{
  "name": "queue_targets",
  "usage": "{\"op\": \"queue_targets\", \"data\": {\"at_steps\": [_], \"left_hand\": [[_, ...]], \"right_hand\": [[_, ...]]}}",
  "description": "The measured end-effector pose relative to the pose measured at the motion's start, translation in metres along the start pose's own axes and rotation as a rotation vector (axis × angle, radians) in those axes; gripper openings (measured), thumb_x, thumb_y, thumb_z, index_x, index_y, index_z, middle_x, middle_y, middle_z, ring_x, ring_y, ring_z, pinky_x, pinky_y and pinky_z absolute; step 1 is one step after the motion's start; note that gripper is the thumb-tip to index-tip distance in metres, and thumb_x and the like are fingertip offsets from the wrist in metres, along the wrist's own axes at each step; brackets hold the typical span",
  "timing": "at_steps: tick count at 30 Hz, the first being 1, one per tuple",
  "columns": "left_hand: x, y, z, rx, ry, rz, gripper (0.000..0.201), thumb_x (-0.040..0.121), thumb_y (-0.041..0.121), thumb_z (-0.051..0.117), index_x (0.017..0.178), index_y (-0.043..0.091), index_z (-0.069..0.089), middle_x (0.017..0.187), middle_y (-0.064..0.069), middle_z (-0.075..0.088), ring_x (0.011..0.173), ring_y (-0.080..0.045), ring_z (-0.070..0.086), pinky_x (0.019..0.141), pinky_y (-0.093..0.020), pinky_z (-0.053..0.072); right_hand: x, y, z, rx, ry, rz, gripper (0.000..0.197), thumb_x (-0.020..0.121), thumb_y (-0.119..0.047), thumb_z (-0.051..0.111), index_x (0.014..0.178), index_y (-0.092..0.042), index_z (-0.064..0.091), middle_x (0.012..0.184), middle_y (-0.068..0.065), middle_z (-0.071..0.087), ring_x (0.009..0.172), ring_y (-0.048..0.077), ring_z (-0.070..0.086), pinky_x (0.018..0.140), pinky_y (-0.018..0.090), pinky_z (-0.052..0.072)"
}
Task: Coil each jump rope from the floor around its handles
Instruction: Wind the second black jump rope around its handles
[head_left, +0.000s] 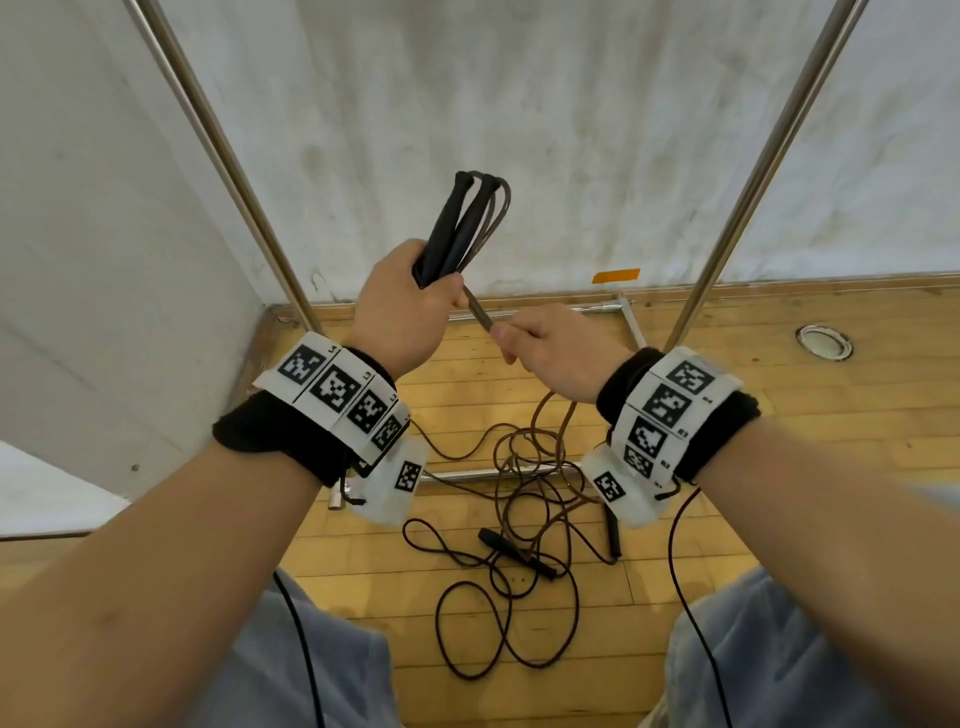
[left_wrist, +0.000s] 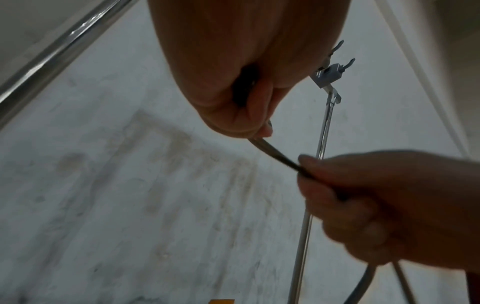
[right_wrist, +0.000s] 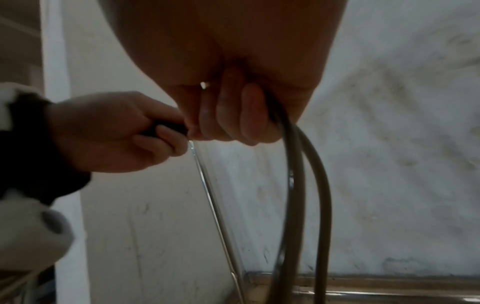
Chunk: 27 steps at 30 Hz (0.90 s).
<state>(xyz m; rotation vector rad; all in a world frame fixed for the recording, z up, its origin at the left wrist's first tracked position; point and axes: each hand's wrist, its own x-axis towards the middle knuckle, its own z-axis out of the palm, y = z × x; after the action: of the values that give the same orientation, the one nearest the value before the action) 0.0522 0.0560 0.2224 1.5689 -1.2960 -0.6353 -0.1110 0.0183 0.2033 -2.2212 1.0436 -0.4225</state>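
Two handles (head_left: 451, 228) sit bunched upright in the left hand (head_left: 402, 306), clenched round them; the right hand (head_left: 548, 348) pinches the rope (head_left: 480, 313) just beside. Best to keep it taut, laying turns snugly. Another jump rope (head_left: 519, 551) lies tangled on the floor (head_left: 779, 431). No readable writing beyond wristband codes (head_left: 332, 387).

Two jump ropes (head_left: 467, 223), four handles (head_left: 447, 228), two hands (head_left: 400, 317).

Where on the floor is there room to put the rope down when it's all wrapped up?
Bare wood lies right of the tangled ropes, between the right metal pole and the round floor plate. The strip along the wall base, under the orange tape, also looks free. The middle, between the knees, is crowded with loops and two loose handles.
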Motion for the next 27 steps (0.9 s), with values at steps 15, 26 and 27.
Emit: {"op": "queue_targets", "data": {"at_steps": [15, 26, 27], "left_hand": [[0.006, -0.020, 0.007, 0.192, 0.005, 0.042, 0.011, 0.092, 0.028, 0.056, 0.100, 0.020, 0.056, 0.071, 0.005, 0.064, 0.051, -0.009, 0.059, 0.050, -0.025, 0.045], [0.005, -0.043, 0.010, 0.477, -0.218, 0.089, 0.006, 0.097, 0.029, 0.052, 0.096, 0.023, 0.049, 0.073, 0.012, 0.059, 0.064, 0.000, 0.054, 0.050, -0.014, 0.033], [0.005, -0.042, 0.010, 0.467, -0.224, 0.089, 0.007, 0.097, 0.030, 0.051, 0.096, 0.023, 0.051, 0.072, 0.010, 0.060, 0.063, -0.001, 0.055, 0.050, -0.014, 0.034]], "right_hand": [[-0.012, -0.011, 0.013, -0.069, -0.147, -0.018, 0.040, 0.100, -0.035, 0.036, 0.063, -0.021, 0.043, 0.059, -0.005, 0.043, 0.056, 0.013, 0.042, 0.056, 0.026, 0.032], [-0.017, -0.017, -0.004, 0.045, -0.025, -0.036, 0.047, 0.098, -0.028, 0.042, 0.052, -0.019, 0.033, 0.047, -0.009, 0.028, 0.038, 0.007, 0.028, 0.043, 0.014, 0.030], [-0.018, -0.017, -0.006, 0.068, -0.005, -0.030, 0.048, 0.098, -0.028, 0.042, 0.052, -0.020, 0.033, 0.045, -0.010, 0.027, 0.038, 0.007, 0.027, 0.043, 0.015, 0.030]]}}
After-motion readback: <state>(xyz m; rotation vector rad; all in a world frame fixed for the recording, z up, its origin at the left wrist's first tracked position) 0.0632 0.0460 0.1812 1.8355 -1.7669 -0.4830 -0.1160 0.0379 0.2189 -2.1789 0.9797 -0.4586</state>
